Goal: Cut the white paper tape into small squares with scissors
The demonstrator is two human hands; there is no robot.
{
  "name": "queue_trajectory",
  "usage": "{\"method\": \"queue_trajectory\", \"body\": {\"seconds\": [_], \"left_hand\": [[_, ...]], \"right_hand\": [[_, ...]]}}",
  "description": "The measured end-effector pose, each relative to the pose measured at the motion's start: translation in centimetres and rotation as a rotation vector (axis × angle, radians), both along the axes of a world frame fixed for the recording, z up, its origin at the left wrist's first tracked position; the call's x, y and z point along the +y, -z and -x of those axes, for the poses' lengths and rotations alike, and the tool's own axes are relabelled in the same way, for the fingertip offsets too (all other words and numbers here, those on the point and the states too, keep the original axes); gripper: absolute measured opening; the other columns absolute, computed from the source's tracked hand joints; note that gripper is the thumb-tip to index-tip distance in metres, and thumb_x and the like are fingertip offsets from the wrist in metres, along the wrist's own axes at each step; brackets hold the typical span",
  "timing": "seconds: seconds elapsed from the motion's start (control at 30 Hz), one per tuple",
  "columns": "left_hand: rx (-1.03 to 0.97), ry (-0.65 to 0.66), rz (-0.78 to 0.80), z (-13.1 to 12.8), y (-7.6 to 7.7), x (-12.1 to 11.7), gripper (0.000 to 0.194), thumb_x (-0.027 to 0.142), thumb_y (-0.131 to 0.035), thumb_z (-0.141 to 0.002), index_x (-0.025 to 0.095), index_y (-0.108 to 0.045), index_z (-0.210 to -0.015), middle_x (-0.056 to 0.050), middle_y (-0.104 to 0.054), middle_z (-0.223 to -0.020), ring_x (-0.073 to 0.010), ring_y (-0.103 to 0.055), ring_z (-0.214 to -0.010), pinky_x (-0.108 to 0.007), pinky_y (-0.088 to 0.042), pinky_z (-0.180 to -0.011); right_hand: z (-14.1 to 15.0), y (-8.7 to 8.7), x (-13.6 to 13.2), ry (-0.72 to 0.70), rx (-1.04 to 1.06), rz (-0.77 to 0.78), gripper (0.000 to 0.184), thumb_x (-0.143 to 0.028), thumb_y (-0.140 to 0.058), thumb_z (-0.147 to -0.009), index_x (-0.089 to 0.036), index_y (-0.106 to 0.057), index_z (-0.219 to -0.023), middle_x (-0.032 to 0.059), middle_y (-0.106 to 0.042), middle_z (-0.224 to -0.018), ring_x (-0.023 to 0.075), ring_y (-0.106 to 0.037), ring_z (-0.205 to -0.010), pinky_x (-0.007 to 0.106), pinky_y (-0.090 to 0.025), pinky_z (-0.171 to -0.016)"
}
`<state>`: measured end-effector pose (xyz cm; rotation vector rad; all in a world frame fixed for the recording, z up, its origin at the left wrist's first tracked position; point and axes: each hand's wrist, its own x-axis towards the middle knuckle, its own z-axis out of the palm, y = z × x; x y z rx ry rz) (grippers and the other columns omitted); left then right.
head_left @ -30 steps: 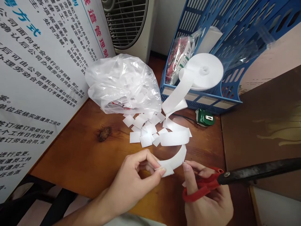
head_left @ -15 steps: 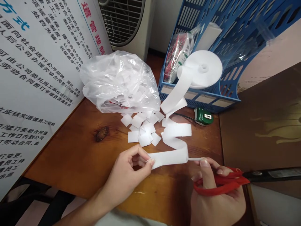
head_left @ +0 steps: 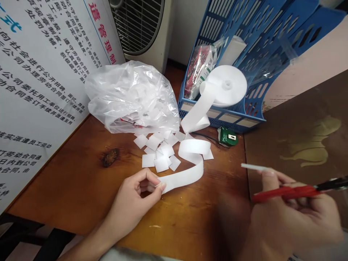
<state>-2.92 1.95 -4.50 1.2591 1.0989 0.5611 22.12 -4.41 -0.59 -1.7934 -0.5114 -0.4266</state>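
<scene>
My left hand (head_left: 133, 197) pinches the free end of a white strip (head_left: 185, 177) that curls back across the wooden desk (head_left: 81, 181) to a white roll (head_left: 227, 85) leaning on a blue file rack (head_left: 244, 47). My right hand (head_left: 288, 217), blurred at the lower right, grips red-handled scissors (head_left: 288, 192) with dark blades pointing right. A thin white sliver (head_left: 254, 167) sticks out at its fingertips. Several cut white squares (head_left: 160, 152) lie in a pile beyond the strip.
A clear plastic bag (head_left: 130, 98) holding more white squares sits behind the pile. A green tape measure (head_left: 227, 136) lies beside the rack. A printed board (head_left: 40, 72) leans along the left edge, a fan (head_left: 141, 25) stands behind, and a brown panel (head_left: 299, 137) rises on the right.
My right hand with the scissors has pulled away to the right, taking a thin white sliver off the strip. My left hand has kept its pinch on the strip's end.
</scene>
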Motion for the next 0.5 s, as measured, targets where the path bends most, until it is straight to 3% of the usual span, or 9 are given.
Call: {"method": "queue_trajectory", "body": {"seconds": [0.13, 0.23, 0.27, 0.33, 0.4, 0.5], "left_hand": [[-0.001, 0.017, -0.009, -0.1, 0.0, -0.2, 0.023, 0.034, -0.069, -0.093, 0.019, -0.058, -0.079, 0.0, -0.064, -0.083, -0.0143, -0.059, -0.078, -0.023, -0.045, -0.07], [-0.032, 0.024, 0.026, -0.1, -0.1, -0.1, 0.024, 0.035, -0.07, -0.092, 0.019, -0.058, -0.079, -0.001, -0.067, -0.085, -0.0153, -0.06, -0.08, -0.025, -0.046, -0.072], [-0.047, 0.02, 0.053, 0.0, -0.1, 0.0, 0.025, 0.035, -0.071, -0.092, 0.019, -0.058, -0.079, -0.002, -0.067, -0.085, -0.0153, -0.06, -0.08, -0.025, -0.046, -0.072], [-0.101, 0.006, 0.13, 0.0, -0.3, 0.0, 0.026, 0.035, -0.073, -0.091, 0.018, -0.056, -0.08, -0.001, -0.067, -0.083, -0.0145, -0.06, -0.078, -0.024, -0.046, -0.071], [-0.175, 0.003, 0.221, -0.1, -0.6, -0.1, 0.028, 0.034, -0.075, -0.089, 0.018, -0.054, -0.08, 0.0, -0.067, -0.08, -0.0131, -0.061, -0.075, -0.024, -0.047, -0.071], [-0.27, 0.026, 0.334, -0.5, -1.0, -0.8, 0.029, 0.033, -0.078, -0.087, 0.018, -0.053, -0.081, 0.0, -0.067, -0.076, -0.0114, -0.06, -0.07, -0.023, -0.047, -0.069]], "right_hand": [[-1.8, -2.6, 1.8, -0.044, -0.09, -0.113, 0.038, -0.02, -0.083, -0.073, -0.007, -0.073, -0.107, 0.0136, -0.073, -0.112, 0.026, -0.074, -0.103, 0.039, -0.06, -0.096], [-0.4, -3.1, 1.6, -0.025, -0.042, -0.075, 0.025, -0.026, -0.082, -0.077, -0.013, -0.073, -0.096, 0.0117, -0.073, -0.111, 0.0243, -0.074, -0.099, 0.039, -0.061, -0.091], [0.7, -2.9, 1.1, -0.045, 0.033, -0.021, 0.019, -0.03, -0.08, -0.08, -0.016, -0.07, -0.087, 0.01, -0.073, -0.111, 0.0222, -0.074, -0.092, 0.037, -0.062, -0.083], [3.2, -1.7, -0.6, -0.108, 0.156, -0.083, 0.034, -0.031, -0.081, -0.079, -0.016, -0.054, -0.066, 0.0061, -0.068, -0.078, 0.0185, -0.071, -0.072, 0.025, -0.053, -0.054], [6.1, -0.1, -2.5, -0.296, 0.423, -0.03, 0.042, -0.035, -0.086, -0.072, -0.013, -0.052, -0.064, 0.0047, -0.068, -0.075, 0.0107, -0.06, -0.051, 0.02, -0.044, -0.042], [10.0, 2.2, -4.5, -0.383, 0.676, 0.068, 0.041, -0.046, -0.079, -0.08, -0.009, -0.063, -0.079, 0.0048, -0.066, -0.07, 0.0063, -0.054, -0.043, 0.017, -0.036, -0.039]]}}
